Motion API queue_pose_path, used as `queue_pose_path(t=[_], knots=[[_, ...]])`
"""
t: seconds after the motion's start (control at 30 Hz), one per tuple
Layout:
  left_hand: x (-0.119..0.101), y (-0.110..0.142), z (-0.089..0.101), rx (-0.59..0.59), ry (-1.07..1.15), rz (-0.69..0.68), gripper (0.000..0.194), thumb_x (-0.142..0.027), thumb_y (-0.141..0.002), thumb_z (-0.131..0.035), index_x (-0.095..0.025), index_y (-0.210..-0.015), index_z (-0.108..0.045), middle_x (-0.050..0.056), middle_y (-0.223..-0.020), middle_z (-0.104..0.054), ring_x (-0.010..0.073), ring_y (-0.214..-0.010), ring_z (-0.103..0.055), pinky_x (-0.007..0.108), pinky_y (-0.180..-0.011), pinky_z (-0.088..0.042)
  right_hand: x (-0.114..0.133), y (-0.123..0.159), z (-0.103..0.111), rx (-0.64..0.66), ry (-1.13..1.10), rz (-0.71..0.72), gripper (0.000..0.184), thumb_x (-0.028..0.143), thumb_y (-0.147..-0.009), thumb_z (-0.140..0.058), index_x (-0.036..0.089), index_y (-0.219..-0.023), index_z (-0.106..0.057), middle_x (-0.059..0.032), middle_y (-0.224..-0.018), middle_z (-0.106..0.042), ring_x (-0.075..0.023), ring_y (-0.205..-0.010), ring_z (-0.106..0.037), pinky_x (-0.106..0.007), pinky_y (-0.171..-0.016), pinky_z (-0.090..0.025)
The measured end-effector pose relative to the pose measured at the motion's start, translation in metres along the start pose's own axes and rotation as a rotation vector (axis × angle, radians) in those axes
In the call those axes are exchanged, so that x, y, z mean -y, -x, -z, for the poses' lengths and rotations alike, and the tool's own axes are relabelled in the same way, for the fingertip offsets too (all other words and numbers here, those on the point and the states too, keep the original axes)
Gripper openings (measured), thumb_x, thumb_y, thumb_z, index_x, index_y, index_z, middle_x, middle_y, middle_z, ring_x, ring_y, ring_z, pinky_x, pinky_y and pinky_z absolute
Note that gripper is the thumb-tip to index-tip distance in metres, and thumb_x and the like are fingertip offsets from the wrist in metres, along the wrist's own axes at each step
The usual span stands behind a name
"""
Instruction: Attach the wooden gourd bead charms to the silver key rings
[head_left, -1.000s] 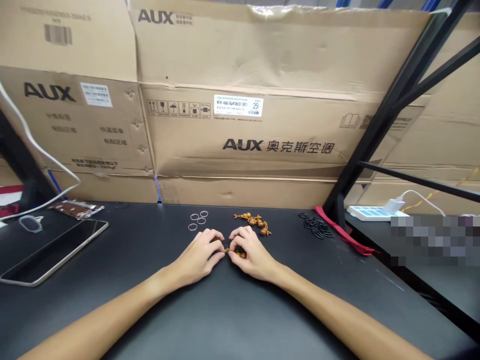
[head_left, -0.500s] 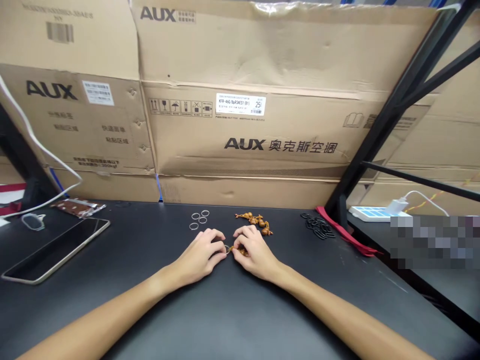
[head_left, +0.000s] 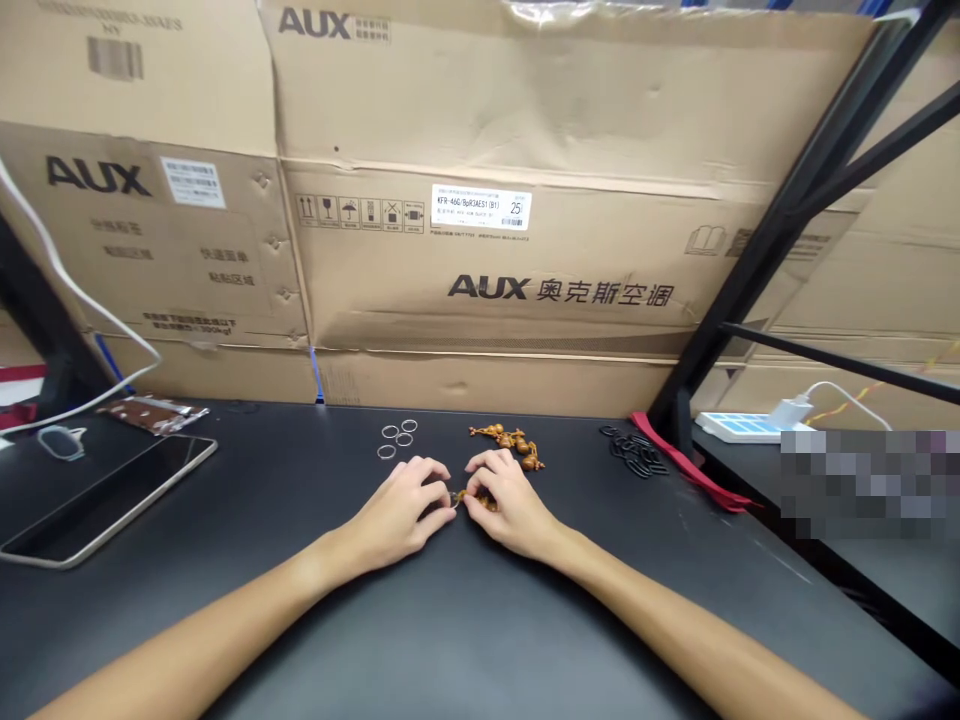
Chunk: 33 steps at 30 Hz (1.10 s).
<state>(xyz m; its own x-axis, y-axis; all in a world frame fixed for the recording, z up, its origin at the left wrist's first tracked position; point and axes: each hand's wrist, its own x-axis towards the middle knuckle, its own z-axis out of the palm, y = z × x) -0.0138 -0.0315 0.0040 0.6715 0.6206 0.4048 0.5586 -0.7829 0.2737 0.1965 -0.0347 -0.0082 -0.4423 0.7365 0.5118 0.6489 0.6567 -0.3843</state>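
- Left hand [head_left: 409, 508]: curled, fingertips pinched on metal ring [head_left: 454, 499].
- Right hand [head_left: 510, 505]: curled, pinching brown charm [head_left: 489, 504], partly hidden.
- Charm low over worktop [head_left: 360, 640], between hands; long axis roughly left-right, cord end pointing left to ring.
- Loose rings [head_left: 397, 436] far left; charm pile [head_left: 505, 440] beyond right hand.

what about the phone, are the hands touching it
No, the phone lies apart to the left, while the left hand and right hand are at a small brown charm.
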Motion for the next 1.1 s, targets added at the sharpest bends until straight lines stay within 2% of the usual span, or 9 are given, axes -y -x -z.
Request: queue_pose_path(t=[0.17, 0.33, 0.6, 0.77, 0.83, 0.9, 1.0, 1.1], knots=[[0.001, 0.000, 0.000, -0.016, 0.001, -0.009, 0.016, -0.027, -0.092, -0.050, -0.020, -0.084, -0.062, 0.006, -0.114, -0.055, 0.0211, -0.100, -0.052, 0.038, -0.089, -0.043, 0.008, 0.001, 0.002, 0.060, -0.076, 0.079, 0.007, 0.016, -0.084, -0.056, 0.020, -0.078, -0.055, -0.0059, -0.106, -0.056, -0.0209, -0.102, -0.047, -0.039, -0.091, -0.042], [0.003, 0.000, -0.001, -0.007, 0.022, -0.015, 0.016, -0.023, -0.093, -0.048, -0.020, -0.086, -0.062, 0.006, -0.114, -0.054, 0.0209, -0.103, -0.051, 0.038, -0.091, -0.043, -0.001, 0.000, -0.002, 0.009, 0.040, -0.001, 0.008, 0.016, -0.083, -0.057, 0.019, -0.076, -0.056, -0.0076, -0.105, -0.056, -0.0230, -0.100, -0.047, -0.042, -0.088, -0.042], [0.003, 0.000, -0.002, 0.001, 0.036, -0.015, 0.015, -0.024, -0.093, -0.049, -0.021, -0.086, -0.062, 0.005, -0.113, -0.054, 0.0204, -0.102, -0.051, 0.038, -0.091, -0.043, -0.003, 0.000, -0.003, -0.021, 0.119, 0.001, 0.009, 0.015, -0.083, -0.055, 0.019, -0.075, -0.055, -0.0091, -0.104, -0.057, -0.0246, -0.099, -0.047, -0.043, -0.085, -0.043], [0.002, -0.001, -0.001, -0.029, -0.003, 0.009, 0.013, -0.025, -0.092, -0.050, -0.021, -0.085, -0.059, 0.004, -0.110, -0.055, 0.0203, -0.099, -0.053, 0.036, -0.088, -0.043, 0.001, -0.001, 0.001, -0.043, 0.095, 0.049, 0.002, 0.018, -0.083, -0.057, 0.020, -0.082, -0.056, -0.0078, -0.103, -0.057, -0.0223, -0.097, -0.049, -0.039, -0.085, -0.043], [0.000, -0.001, 0.001, -0.052, -0.037, 0.017, 0.011, -0.026, -0.090, -0.051, -0.020, -0.084, -0.057, 0.005, -0.102, -0.056, 0.0196, -0.091, -0.054, 0.035, -0.082, -0.043, 0.003, -0.001, 0.004, -0.081, 0.126, 0.048, 0.004, 0.023, -0.082, -0.058, 0.019, -0.081, -0.056, -0.0073, -0.095, -0.058, -0.0212, -0.089, -0.051, -0.036, -0.080, -0.043], [-0.004, 0.001, 0.003, -0.039, -0.076, 0.001, 0.014, -0.028, -0.090, -0.051, -0.019, -0.080, -0.055, 0.004, -0.088, -0.056, 0.0182, -0.080, -0.053, 0.033, -0.075, -0.043, 0.005, 0.001, 0.006, -0.078, 0.173, 0.033, 0.015, 0.026, -0.084, -0.056, 0.019, -0.070, -0.054, -0.0046, -0.077, -0.058, -0.0183, -0.074, -0.052, -0.032, -0.071, -0.042], [-0.009, 0.002, 0.005, 0.063, -0.103, -0.069, 0.024, -0.031, -0.092, -0.050, -0.019, -0.071, -0.053, 0.001, -0.074, -0.054, 0.0171, -0.071, -0.051, 0.032, -0.071, -0.042, 0.007, 0.006, 0.006, 0.046, 0.229, 0.008, 0.035, 0.025, -0.087, -0.049, 0.020, -0.052, -0.046, -0.0005, -0.053, -0.051, -0.0130, -0.051, -0.045, -0.028, -0.055, -0.035], [-0.009, 0.003, 0.005, 0.086, -0.116, -0.049, 0.021, -0.034, -0.093, -0.048, -0.019, -0.082, -0.059, 0.004, -0.083, -0.060, 0.0192, -0.080, -0.055, 0.034, -0.076, -0.045, 0.006, 0.009, 0.004, 0.114, 0.265, -0.007, 0.031, 0.025, -0.087, -0.050, 0.020, -0.057, -0.054, -0.0016, -0.058, -0.058, -0.0137, -0.054, -0.051, -0.027, -0.055, -0.037]])
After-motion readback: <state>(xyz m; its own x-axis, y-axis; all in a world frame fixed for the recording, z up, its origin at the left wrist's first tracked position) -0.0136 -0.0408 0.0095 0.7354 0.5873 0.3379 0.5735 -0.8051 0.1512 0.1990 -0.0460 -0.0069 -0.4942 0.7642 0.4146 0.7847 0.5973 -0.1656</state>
